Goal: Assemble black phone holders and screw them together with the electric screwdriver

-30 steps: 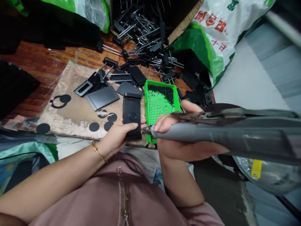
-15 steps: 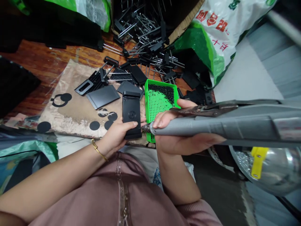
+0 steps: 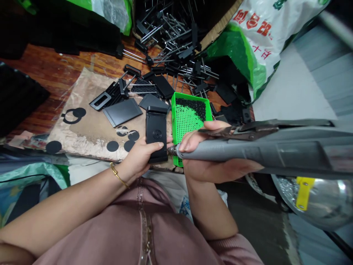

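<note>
My left hand (image 3: 142,154) grips the lower part of a black plastic phone holder (image 3: 157,125), thumb across its front and fingertips showing past its right edge. A round emblem marks the holder's face. My right hand (image 3: 204,158) is wrapped round a grey electric screwdriver (image 3: 228,149) lying sideways, with a dark lever along its top. The screwdriver's tip meets the holder's lower right edge; whether a screw sits there is hidden. Behind my right hand stands a green perforated tray (image 3: 179,127) with many small black screws (image 3: 197,105) heaped at its far end.
A worn cardboard sheet (image 3: 91,136) carries black discs (image 3: 112,146) and flat black plates (image 3: 122,112). Beyond lie black clamp parts with metal rods (image 3: 176,51), spilling from a carton (image 3: 220,25). A white-and-green bag (image 3: 264,33) stands right; a metal bowl (image 3: 328,202) sits lower right.
The whole view has shifted slightly, so everything appears a little further right. Both hands keep their grips, and the screwdriver's tip stays at the holder's edge.
</note>
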{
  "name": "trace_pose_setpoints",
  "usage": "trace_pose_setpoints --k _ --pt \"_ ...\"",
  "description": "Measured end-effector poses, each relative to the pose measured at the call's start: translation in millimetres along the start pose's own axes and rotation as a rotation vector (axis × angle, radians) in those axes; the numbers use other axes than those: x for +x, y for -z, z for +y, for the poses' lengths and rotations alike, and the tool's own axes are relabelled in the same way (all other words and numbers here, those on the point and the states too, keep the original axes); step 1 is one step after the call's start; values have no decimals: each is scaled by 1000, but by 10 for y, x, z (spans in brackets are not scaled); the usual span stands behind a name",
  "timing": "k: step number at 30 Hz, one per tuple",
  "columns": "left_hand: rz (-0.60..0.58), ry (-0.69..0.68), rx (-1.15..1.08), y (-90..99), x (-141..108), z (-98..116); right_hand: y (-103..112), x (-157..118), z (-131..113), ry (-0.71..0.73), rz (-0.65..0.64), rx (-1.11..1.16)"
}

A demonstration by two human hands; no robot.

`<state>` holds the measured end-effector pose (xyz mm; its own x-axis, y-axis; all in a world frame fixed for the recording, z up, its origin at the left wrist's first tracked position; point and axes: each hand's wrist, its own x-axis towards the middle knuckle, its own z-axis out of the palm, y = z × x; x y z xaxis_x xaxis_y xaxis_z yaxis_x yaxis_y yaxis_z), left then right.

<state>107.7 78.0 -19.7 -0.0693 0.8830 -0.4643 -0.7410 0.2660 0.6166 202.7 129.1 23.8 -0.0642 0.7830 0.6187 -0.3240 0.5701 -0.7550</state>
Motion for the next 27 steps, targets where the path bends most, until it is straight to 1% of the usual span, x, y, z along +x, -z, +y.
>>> trace_pose_setpoints --k 3,7,11,13,15,18,22,24,27 --pt "-3 -27 -6 -5 -1 -12 -22 -11 8 -4 19 23" --pt "-23 -61 -19 1 6 -15 -13 -25 9 -37 -32 74" --pt "-28 -15 -24 7 -1 6 64 16 -20 -64 -65 128" --pt "-18 24 -15 1 -7 25 111 56 -42 -77 -89 107" --pt "1 60 -11 -11 -8 46 148 92 -56 -59 -94 63" --pt "26 84 -17 -25 -3 67 182 117 -55 -1 -55 4" --pt "41 95 -19 -7 -44 123 243 151 -51 38 -9 -90" --pt "-1 132 -12 -3 -100 184 289 190 -66 51 2 -116" --pt "-166 195 -7 -60 -182 279 356 250 -109 55 23 -89"
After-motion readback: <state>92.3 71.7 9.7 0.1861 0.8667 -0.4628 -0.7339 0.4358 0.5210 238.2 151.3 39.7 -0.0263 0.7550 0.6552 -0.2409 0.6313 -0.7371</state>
